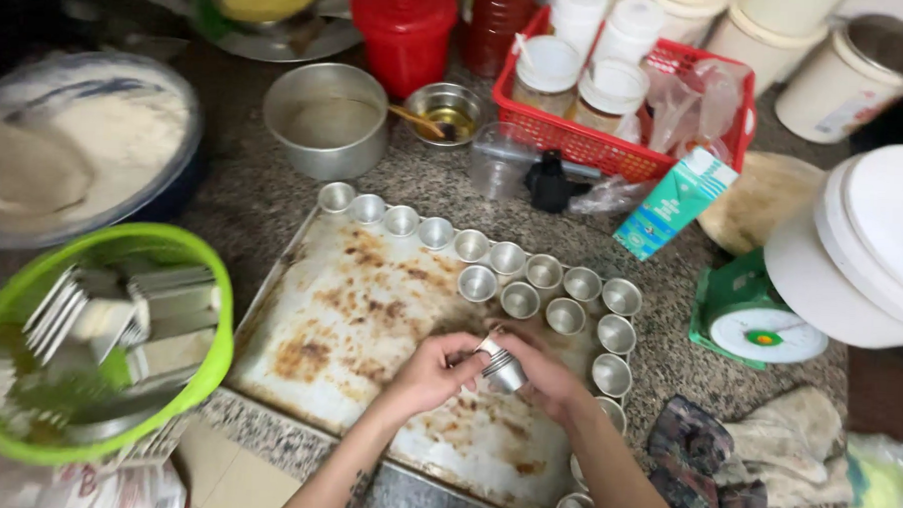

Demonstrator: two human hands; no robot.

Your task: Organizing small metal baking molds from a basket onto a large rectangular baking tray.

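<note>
Speckled stone counter is covered by a stained baking tray point(369, 331), edged from 11 to 4 o'clock with small metal cups point(506, 258). At centre, what seems a nested cup stack point(502, 366) is clasped by left hand point(429, 373) and right hand point(542, 375); most of the tray is unfilled.

Both hands, left hand point(429, 371) and right hand point(542, 372), meet over the baking tray point(369, 321), holding stacked cups point(500, 364). Cup rows point(511, 276) lie beyond them; basket point(98, 362) far left; scale point(759, 330) right.

Silver cups point(530, 287) on a rust-blotched tray point(369, 321) — green basket point(210, 306), red crate point(615, 150), speckled grey counter point(453, 199).
</note>
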